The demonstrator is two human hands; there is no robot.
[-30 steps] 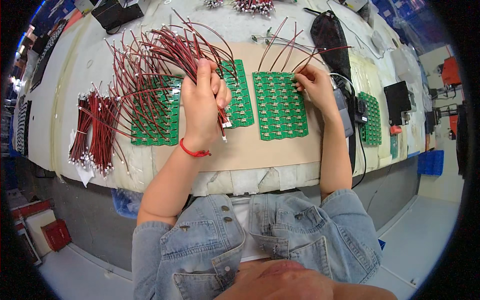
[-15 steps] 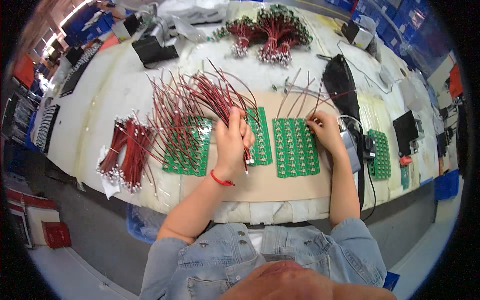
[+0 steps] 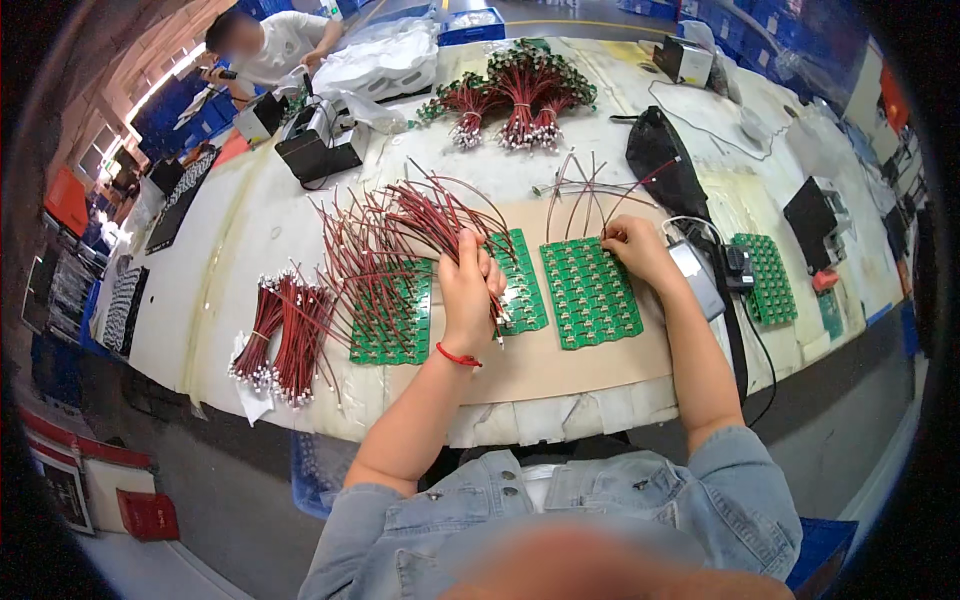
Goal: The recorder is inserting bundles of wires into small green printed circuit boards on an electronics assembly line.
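Note:
My left hand (image 3: 468, 295) is closed around a bundle of red and black wires (image 3: 425, 215) with small white connectors at their ends. Under those wires lie a green circuit board panel (image 3: 405, 330) at the left and another green panel (image 3: 524, 290) in the middle, partly hidden by my hand. My right hand (image 3: 640, 250) pinches at the top right corner of the right-hand green panel (image 3: 590, 300). A thin wire (image 3: 625, 195) rises from those fingertips; its lower end is hidden. Several more wires (image 3: 572, 205) stand along that panel's far edge.
Tied wire bundles (image 3: 295, 335) lie at the left, and larger bundles (image 3: 520, 105) at the back. Right of my arm are a black pouch (image 3: 665, 160), a grey device (image 3: 697, 280) with cables and another green panel (image 3: 765, 280). A person (image 3: 275, 50) is at the far left.
The view has tilted up, bringing a person into sight at the far left. My left hand still grips the bundle. My right hand stays at the panel's far edge, shifted slightly left along it.

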